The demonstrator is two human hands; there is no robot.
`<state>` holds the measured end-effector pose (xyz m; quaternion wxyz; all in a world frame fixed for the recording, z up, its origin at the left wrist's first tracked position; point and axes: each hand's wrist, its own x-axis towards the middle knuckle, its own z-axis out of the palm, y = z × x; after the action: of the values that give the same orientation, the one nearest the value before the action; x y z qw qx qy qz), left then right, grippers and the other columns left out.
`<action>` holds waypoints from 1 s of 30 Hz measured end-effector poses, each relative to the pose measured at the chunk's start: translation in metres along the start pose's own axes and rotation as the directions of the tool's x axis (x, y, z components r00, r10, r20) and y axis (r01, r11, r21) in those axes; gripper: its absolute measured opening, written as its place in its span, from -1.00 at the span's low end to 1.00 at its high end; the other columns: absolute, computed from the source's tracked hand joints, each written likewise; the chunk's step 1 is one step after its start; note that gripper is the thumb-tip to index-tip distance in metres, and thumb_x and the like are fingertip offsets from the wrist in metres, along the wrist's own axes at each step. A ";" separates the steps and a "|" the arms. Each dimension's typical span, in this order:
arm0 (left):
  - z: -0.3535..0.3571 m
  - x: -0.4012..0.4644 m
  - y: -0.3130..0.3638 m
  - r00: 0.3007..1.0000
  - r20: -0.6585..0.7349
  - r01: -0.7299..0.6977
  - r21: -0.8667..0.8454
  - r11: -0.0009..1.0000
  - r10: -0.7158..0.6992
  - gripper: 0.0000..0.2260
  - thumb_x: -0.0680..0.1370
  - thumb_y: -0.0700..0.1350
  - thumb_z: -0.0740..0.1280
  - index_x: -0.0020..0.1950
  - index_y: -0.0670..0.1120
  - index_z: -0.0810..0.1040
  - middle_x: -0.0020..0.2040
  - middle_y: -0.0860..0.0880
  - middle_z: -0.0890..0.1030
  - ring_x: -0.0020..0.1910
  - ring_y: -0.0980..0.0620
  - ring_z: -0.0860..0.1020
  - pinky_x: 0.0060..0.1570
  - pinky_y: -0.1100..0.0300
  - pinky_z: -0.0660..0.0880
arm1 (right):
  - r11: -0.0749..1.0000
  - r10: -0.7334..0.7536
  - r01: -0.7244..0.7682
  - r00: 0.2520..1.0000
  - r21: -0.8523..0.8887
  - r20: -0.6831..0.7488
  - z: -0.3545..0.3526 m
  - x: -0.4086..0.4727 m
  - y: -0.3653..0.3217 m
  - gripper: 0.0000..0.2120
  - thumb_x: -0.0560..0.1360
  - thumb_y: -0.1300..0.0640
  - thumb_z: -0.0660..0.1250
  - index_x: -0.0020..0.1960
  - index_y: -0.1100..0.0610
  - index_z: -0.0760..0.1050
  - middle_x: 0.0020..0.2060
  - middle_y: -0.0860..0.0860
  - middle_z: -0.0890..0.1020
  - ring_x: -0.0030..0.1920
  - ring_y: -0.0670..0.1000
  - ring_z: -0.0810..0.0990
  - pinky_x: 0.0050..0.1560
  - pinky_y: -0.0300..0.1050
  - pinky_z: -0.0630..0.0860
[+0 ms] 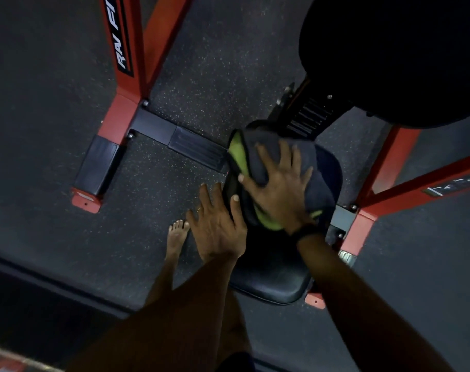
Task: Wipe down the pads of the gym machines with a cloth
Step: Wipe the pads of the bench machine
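Right hand [279, 189] spread flat on grey-green cloth [255, 159] over seat pad [276, 285], left hand [217, 224] spread at its edge, "RAV FI…" on red frame [122, 36].

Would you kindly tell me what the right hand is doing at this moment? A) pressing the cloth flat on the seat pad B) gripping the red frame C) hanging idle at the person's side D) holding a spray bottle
A: the right hand lies with spread fingers on the cloth, which covers the seat pad.
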<state>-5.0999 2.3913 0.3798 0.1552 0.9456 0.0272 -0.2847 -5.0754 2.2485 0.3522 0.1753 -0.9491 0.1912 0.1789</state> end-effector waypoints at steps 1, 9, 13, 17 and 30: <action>0.000 0.001 0.000 1.000 0.007 0.004 -0.002 1.000 -0.004 -0.44 0.66 0.16 -0.12 0.54 -0.12 0.24 0.55 -0.21 0.26 0.32 -0.23 0.48 0.34 -0.22 0.33 | 0.999 -0.035 0.035 0.999 -0.020 0.002 0.001 -0.021 -0.003 -0.23 0.45 -0.50 0.05 0.57 -0.18 0.20 0.59 0.12 0.14 0.59 0.25 0.02 0.42 0.54 0.02; -0.008 -0.003 0.006 0.996 0.012 0.083 -0.054 0.995 -0.083 -0.46 0.70 0.15 -0.02 0.61 -0.10 0.14 0.62 -0.17 0.12 0.43 -0.28 0.37 0.42 -0.23 0.26 | 0.988 0.023 -0.026 1.000 -0.153 -0.021 0.008 0.032 -0.028 -0.36 0.50 -0.40 0.17 0.48 -0.12 0.35 0.52 0.17 0.28 0.53 0.32 0.14 0.34 0.62 0.09; -0.006 -0.002 0.008 0.997 -0.015 0.080 -0.081 0.994 -0.081 -0.46 0.70 0.15 -0.06 0.60 -0.11 0.16 0.61 -0.19 0.16 0.40 -0.28 0.41 0.40 -0.25 0.28 | 0.977 0.080 -0.085 0.996 -0.196 -0.035 0.007 0.086 -0.041 -0.45 0.45 -0.32 0.27 0.35 -0.09 0.48 0.41 0.16 0.39 0.44 0.31 0.25 0.30 0.64 0.12; -0.004 -0.002 0.008 0.996 -0.044 0.078 -0.102 0.992 -0.083 -0.45 0.70 0.16 -0.05 0.61 -0.11 0.14 0.62 -0.19 0.13 0.41 -0.27 0.40 0.41 -0.26 0.28 | 0.972 0.157 -0.135 0.982 -0.191 0.105 0.003 0.138 -0.047 -0.41 0.44 -0.31 0.28 0.31 0.04 0.54 0.36 0.18 0.45 0.40 0.30 0.32 0.32 0.56 0.15; 0.008 0.003 -0.007 0.980 -0.196 -0.080 -0.471 0.879 -0.017 -0.26 0.58 0.35 -0.13 0.64 -0.04 0.04 0.64 -0.12 0.09 0.54 -0.11 0.25 0.51 -0.26 0.04 | 0.975 0.073 -0.051 0.993 -0.218 0.091 0.007 0.092 -0.075 -0.39 0.54 -0.27 0.22 0.44 0.08 0.41 0.53 0.09 0.27 0.56 0.25 0.05 0.34 0.67 -0.09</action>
<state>-5.1024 2.3950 0.3703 0.3839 0.9019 0.0959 -0.1729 -4.9662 2.2885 0.3283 0.0752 -0.9460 0.1914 0.2504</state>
